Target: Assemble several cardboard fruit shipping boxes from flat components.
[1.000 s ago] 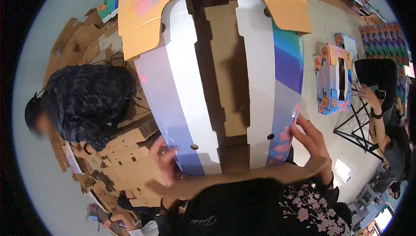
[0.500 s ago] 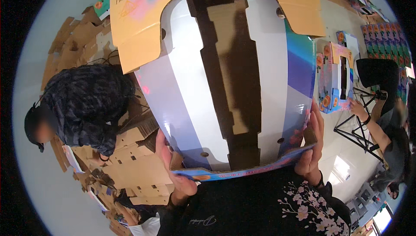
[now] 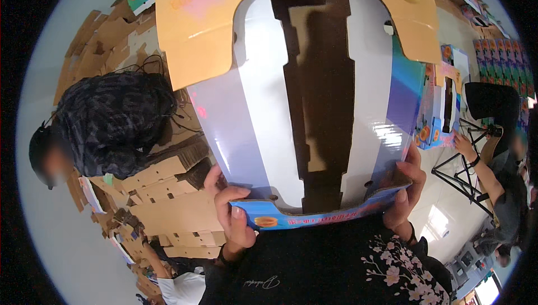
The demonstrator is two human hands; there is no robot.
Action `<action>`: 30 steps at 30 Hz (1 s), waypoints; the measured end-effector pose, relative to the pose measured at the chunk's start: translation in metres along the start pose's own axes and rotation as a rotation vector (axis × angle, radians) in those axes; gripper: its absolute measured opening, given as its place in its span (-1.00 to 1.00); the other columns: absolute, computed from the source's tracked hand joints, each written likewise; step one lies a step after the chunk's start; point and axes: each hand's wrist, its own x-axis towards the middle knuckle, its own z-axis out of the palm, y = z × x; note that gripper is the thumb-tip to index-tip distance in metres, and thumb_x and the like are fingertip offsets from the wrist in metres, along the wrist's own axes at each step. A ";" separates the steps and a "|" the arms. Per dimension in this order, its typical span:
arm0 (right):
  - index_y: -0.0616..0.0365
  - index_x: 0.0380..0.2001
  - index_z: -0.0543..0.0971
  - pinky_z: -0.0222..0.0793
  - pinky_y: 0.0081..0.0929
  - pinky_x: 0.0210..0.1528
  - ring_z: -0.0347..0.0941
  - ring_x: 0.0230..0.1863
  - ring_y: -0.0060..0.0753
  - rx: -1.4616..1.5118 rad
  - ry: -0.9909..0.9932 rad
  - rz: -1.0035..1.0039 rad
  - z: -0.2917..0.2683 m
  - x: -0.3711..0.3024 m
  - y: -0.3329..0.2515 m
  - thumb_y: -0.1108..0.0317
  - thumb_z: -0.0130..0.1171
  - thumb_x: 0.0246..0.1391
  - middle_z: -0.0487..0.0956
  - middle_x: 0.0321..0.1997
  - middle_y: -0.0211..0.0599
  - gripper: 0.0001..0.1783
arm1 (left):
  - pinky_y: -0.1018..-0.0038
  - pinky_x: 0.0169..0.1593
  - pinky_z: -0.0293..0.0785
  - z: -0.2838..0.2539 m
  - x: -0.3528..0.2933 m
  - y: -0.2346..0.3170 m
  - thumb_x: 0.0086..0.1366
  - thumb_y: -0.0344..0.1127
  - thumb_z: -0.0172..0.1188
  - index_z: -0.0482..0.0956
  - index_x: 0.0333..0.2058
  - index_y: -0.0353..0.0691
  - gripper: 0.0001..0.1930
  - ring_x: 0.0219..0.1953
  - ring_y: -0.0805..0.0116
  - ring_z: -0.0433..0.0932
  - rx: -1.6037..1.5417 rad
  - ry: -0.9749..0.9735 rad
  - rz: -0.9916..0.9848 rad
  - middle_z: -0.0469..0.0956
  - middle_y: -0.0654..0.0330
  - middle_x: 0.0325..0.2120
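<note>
The rm's floor (image 3: 428, 204) is pale & glossy on your R, w/ bright light reflected low down. On your L, flat cardboard (image 3: 174, 210) covers a wide area, partly piled, partly loose. A co-worker (image 3: 115, 126) in a dark patterned jacket bends over it; a 2nd person (image 3: 507, 204) in a dark top is at the R edge, & a 3rd (image 3: 184, 289) in white shows only partly, lower L. Upper R, a stack (image 3: 501, 70) of printed boxes sits in tidy rows. Nearby is a blk seat (image 3: 490, 101) above a crossed blk frame (image 3: 459, 179). Your carton (image 3: 263, 137) is up in front of your blk top (image 3: 314, 266), tilted; what's directly under it is hidden. Its orange far flap (image 3: 196, 36) is cut in an arch, & a dark slot (image 3: 322, 103) runs betw. white panels. A small box (image 3: 439, 100) stands just beyond the carton's R side, the 2nd person's hand by it. Your L hand (image 3: 234, 210) is clamped on the near L corner, thumb on the blue near flap (image 3: 325, 220); your R hand (image 3: 411, 187) grips the near R corner, thumb at the flap's edge, fingers round the side.
</note>
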 end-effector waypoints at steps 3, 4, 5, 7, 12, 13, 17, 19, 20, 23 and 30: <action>0.23 0.06 0.37 0.08 -0.02 0.35 0.11 0.40 0.20 0.024 0.012 0.065 0.001 -0.005 -0.003 0.04 -0.08 0.34 0.10 0.37 0.44 -0.53 | 0.05 0.33 0.06 0.008 0.000 0.002 0.38 -0.03 -0.04 0.27 0.19 -0.33 -0.44 0.29 -0.06 0.20 -0.024 0.000 0.041 0.09 -0.25 0.30; 0.22 0.05 0.37 0.12 -0.05 0.32 0.15 0.38 0.18 -0.013 0.032 0.057 0.003 -0.007 -0.003 0.04 -0.09 0.34 0.12 0.36 0.44 -0.53 | 0.05 0.32 0.07 0.012 0.001 0.004 0.36 -0.02 -0.03 0.21 0.23 -0.33 -0.39 0.28 -0.04 0.21 -0.030 0.048 0.003 0.11 -0.24 0.29; 0.21 0.05 0.38 0.15 -0.07 0.30 0.16 0.36 0.17 -0.034 0.081 0.063 0.004 -0.008 -0.004 0.03 -0.09 0.34 0.13 0.36 0.44 -0.54 | 0.06 0.31 0.09 0.016 0.001 0.006 0.35 -0.01 -0.01 0.16 0.28 -0.34 -0.33 0.26 -0.02 0.22 -0.035 0.097 -0.031 0.14 -0.22 0.27; 0.19 0.04 0.39 0.19 -0.12 0.25 0.20 0.33 0.14 -0.091 0.120 0.068 0.006 -0.009 -0.005 0.03 -0.10 0.35 0.16 0.35 0.43 -0.55 | 0.10 0.31 0.11 0.024 0.003 0.013 0.33 0.01 0.02 0.06 0.32 -0.35 -0.26 0.25 0.02 0.23 -0.134 0.163 -0.148 0.15 -0.20 0.27; 0.16 0.07 0.39 0.20 -0.14 0.24 0.21 0.34 0.14 -0.118 0.040 0.079 0.003 -0.003 -0.007 0.07 -0.09 0.35 0.16 0.36 0.41 -0.58 | 0.25 0.32 0.14 0.018 0.011 0.025 0.27 0.04 0.09 -0.21 0.41 -0.38 -0.04 0.25 0.13 0.25 -0.375 0.066 -0.496 0.19 -0.10 0.25; 0.17 0.07 0.40 0.20 -0.14 0.24 0.20 0.35 0.15 -0.108 0.027 0.062 0.002 -0.002 -0.009 0.10 -0.08 0.35 0.13 0.38 0.40 -0.59 | 0.28 0.31 0.15 0.017 0.011 0.025 0.28 0.03 0.09 -0.20 0.41 -0.38 -0.05 0.23 0.16 0.27 -0.402 0.044 -0.522 0.20 -0.07 0.24; 0.13 0.01 0.38 0.19 -0.21 0.26 0.19 0.37 0.04 -0.096 0.020 0.184 -0.002 -0.002 -0.021 0.08 -0.06 0.34 0.12 0.41 0.24 -0.63 | 0.33 0.29 0.18 0.016 0.007 0.023 0.27 0.01 0.10 -0.20 0.40 -0.40 -0.05 0.20 0.19 0.30 -0.371 0.045 -0.525 0.24 -0.02 0.22; 0.18 0.01 0.41 0.15 -0.12 0.29 0.18 0.37 0.10 -0.088 0.005 0.192 -0.003 -0.003 -0.027 0.14 -0.06 0.33 0.09 0.41 0.28 -0.64 | 0.33 0.28 0.18 0.017 0.007 0.020 0.26 0.01 0.11 -0.18 0.40 -0.40 -0.05 0.19 0.19 0.31 -0.375 0.067 -0.517 0.25 -0.02 0.21; 0.22 0.00 0.45 0.11 -0.03 0.33 0.17 0.37 0.17 -0.070 0.024 0.228 -0.004 -0.004 -0.028 0.20 -0.06 0.32 0.06 0.42 0.33 -0.65 | 0.34 0.28 0.19 0.017 0.007 0.019 0.25 0.00 0.12 -0.17 0.40 -0.40 -0.05 0.18 0.20 0.31 -0.362 0.075 -0.511 0.25 -0.02 0.20; 0.23 0.00 0.45 0.06 0.02 0.36 0.15 0.39 0.19 -0.095 -0.034 0.196 -0.010 -0.005 -0.026 0.23 -0.05 0.31 0.08 0.41 0.32 -0.67 | 0.24 0.34 0.01 0.014 0.011 0.017 0.25 0.16 0.08 -0.06 0.38 -0.37 -0.06 0.31 0.15 0.15 -0.340 -0.028 -0.500 0.13 -0.05 0.28; 0.27 0.07 0.40 0.00 0.04 0.39 0.11 0.41 0.19 -0.174 -0.027 0.073 -0.010 -0.019 -0.006 0.19 0.03 0.28 0.12 0.40 0.28 -0.58 | 0.20 0.35 -0.02 0.017 0.011 0.020 0.23 0.17 0.08 -0.03 0.37 -0.39 -0.05 0.32 0.12 0.14 -0.310 -0.020 -0.513 0.12 -0.07 0.29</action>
